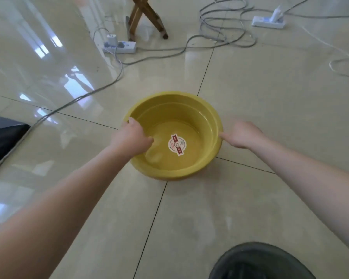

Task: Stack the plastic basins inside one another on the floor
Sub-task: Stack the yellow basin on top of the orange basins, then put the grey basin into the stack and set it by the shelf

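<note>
With the left hand [132,138] gripping the yellow basin [212,117] rim and the right hand [241,134] only pressing its wall, fingers curled, it may tip sideways.

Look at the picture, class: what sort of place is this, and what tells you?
Probably an indoor room, perhaps a home or a workroom. The floor is glossy beige tile, two power strips lie on it with loose cables, and wooden legs of some furniture stand behind the yellow basin.
</note>
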`<state>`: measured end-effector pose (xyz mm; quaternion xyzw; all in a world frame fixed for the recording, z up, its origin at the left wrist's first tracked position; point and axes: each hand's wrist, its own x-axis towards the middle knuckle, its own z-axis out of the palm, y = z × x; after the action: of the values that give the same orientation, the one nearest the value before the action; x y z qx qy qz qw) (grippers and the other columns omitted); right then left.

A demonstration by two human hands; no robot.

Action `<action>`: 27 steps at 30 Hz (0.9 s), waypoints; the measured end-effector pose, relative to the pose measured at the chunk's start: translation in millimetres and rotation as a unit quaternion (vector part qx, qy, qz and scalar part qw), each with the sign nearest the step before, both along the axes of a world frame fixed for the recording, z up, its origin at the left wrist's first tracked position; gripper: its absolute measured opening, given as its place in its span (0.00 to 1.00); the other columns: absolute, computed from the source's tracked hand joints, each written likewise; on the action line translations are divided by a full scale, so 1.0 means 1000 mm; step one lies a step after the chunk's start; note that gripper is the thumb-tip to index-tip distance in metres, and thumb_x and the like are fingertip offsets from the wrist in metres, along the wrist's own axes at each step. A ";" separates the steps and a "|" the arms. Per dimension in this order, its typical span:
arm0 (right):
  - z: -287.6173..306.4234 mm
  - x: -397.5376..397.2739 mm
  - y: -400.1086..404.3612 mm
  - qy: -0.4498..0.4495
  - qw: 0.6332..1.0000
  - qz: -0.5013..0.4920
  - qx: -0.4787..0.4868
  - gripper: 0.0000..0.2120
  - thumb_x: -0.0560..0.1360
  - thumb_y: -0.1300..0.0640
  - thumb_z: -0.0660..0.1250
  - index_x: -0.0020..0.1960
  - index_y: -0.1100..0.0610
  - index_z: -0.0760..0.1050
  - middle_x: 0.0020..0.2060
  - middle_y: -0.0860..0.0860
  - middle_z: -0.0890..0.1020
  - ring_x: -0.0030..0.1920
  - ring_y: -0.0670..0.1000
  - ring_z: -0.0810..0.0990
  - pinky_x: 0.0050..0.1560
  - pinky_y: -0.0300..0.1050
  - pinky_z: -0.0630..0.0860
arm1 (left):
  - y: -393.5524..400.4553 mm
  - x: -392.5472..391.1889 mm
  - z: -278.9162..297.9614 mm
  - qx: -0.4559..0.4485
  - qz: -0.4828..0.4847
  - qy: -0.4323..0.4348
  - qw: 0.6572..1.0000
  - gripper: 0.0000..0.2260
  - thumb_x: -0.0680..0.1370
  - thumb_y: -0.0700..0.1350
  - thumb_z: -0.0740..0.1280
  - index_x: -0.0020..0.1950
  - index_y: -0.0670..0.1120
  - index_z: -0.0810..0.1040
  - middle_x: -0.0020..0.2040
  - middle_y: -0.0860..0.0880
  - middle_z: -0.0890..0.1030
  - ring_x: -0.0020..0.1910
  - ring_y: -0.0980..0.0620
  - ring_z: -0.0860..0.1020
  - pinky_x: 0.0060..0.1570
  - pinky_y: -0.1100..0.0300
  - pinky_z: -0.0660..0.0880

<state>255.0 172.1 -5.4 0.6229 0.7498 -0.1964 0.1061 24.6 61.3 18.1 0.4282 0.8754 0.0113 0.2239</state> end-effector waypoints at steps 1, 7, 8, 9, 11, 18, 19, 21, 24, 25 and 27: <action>0.006 0.012 -0.012 -0.002 1.000 -0.002 -0.004 0.26 0.76 0.42 0.60 0.62 0.62 0.76 0.60 0.61 0.79 0.60 0.62 0.76 0.55 0.49 0.75 | -0.007 0.016 0.008 0.005 -0.008 -0.005 1.000 0.38 0.75 0.52 0.66 0.76 0.36 0.52 0.73 0.37 0.63 0.70 0.39 0.67 0.65 0.46 0.69; 0.038 0.097 -0.112 0.008 0.995 -0.090 -0.051 0.29 0.75 0.45 0.65 0.66 0.65 0.70 0.63 0.63 0.76 0.62 0.62 0.75 0.57 0.51 0.74 | -0.082 0.101 0.021 -0.033 -0.106 -0.050 0.993 0.41 0.73 0.55 0.68 0.76 0.37 0.52 0.75 0.38 0.60 0.73 0.41 0.63 0.68 0.51 0.65; 0.038 0.112 -0.129 0.006 0.993 -0.105 -0.058 0.29 0.74 0.44 0.65 0.66 0.64 0.70 0.62 0.63 0.76 0.62 0.62 0.75 0.57 0.51 0.73 | -0.095 0.114 0.018 -0.049 -0.121 -0.067 0.989 0.41 0.73 0.55 0.68 0.76 0.38 0.52 0.76 0.39 0.60 0.73 0.42 0.63 0.69 0.52 0.65; 0.035 0.128 -0.145 0.004 0.990 -0.120 -0.067 0.30 0.74 0.44 0.66 0.66 0.64 0.69 0.63 0.62 0.76 0.62 0.62 0.75 0.58 0.51 0.73 | -0.107 0.126 0.015 -0.064 -0.135 -0.085 0.985 0.41 0.73 0.56 0.68 0.76 0.39 0.52 0.75 0.40 0.61 0.73 0.43 0.64 0.69 0.52 0.66; 0.026 0.158 -0.177 0.004 0.984 -0.159 -0.080 0.32 0.73 0.43 0.66 0.67 0.62 0.67 0.64 0.61 0.75 0.63 0.62 0.74 0.59 0.51 0.72 | -0.129 0.146 0.007 -0.102 -0.144 -0.117 0.977 0.41 0.73 0.57 0.68 0.77 0.41 0.52 0.75 0.42 0.63 0.72 0.44 0.66 0.67 0.52 0.67; 0.011 0.229 -0.305 -0.033 0.949 -0.275 -0.152 0.34 0.71 0.41 0.68 0.66 0.63 0.65 0.62 0.61 0.77 0.62 0.61 0.76 0.57 0.51 0.74 | -0.205 0.184 -0.016 -0.215 -0.109 -0.182 0.953 0.43 0.73 0.57 0.69 0.77 0.42 0.48 0.75 0.42 0.64 0.72 0.43 0.67 0.65 0.51 0.69; 0.005 0.234 -0.320 -0.037 0.944 -0.285 -0.164 0.33 0.71 0.41 0.68 0.65 0.63 0.66 0.61 0.61 0.77 0.61 0.61 0.76 0.55 0.51 0.74 | -0.213 0.190 -0.020 -0.228 -0.102 -0.196 0.948 0.43 0.73 0.57 0.68 0.77 0.41 0.48 0.74 0.42 0.64 0.71 0.43 0.67 0.64 0.52 0.69; -0.010 0.239 -0.343 -0.039 0.934 -0.306 -0.182 0.31 0.73 0.43 0.68 0.63 0.65 0.65 0.58 0.62 0.78 0.59 0.62 0.78 0.52 0.50 0.74 | -0.224 0.201 -0.036 -0.245 -0.084 -0.222 0.940 0.41 0.74 0.55 0.68 0.76 0.38 0.50 0.73 0.41 0.67 0.69 0.42 0.69 0.62 0.53 0.71; -0.037 0.239 -0.358 -0.026 0.923 -0.341 -0.177 0.25 0.75 0.49 0.66 0.62 0.65 0.65 0.56 0.63 0.79 0.57 0.62 0.79 0.49 0.49 0.74 | -0.230 0.213 -0.064 -0.232 -0.073 -0.243 0.939 0.29 0.75 0.49 0.67 0.71 0.38 0.60 0.65 0.40 0.74 0.62 0.40 0.75 0.57 0.51 0.75; -0.046 0.238 -0.359 -0.020 0.924 -0.345 -0.166 0.22 0.76 0.51 0.65 0.61 0.65 0.65 0.56 0.63 0.79 0.56 0.62 0.79 0.48 0.49 0.74 | -0.231 0.216 -0.072 -0.220 -0.070 -0.249 0.941 0.25 0.76 0.47 0.66 0.68 0.39 0.63 0.62 0.40 0.76 0.59 0.40 0.77 0.55 0.50 0.76; -0.060 0.234 -0.354 -0.014 0.926 -0.353 -0.136 0.14 0.78 0.56 0.63 0.56 0.65 0.67 0.55 0.64 0.79 0.55 0.63 0.79 0.46 0.49 0.73 | -0.227 0.218 -0.087 -0.200 -0.051 -0.264 0.942 0.18 0.76 0.42 0.61 0.65 0.39 0.65 0.58 0.38 0.79 0.54 0.38 0.79 0.53 0.47 0.79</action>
<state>489.4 -182.2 -65.7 0.8295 0.4461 -0.3124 0.1236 242.5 -166.2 -69.1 0.4007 0.7461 -0.0627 0.5281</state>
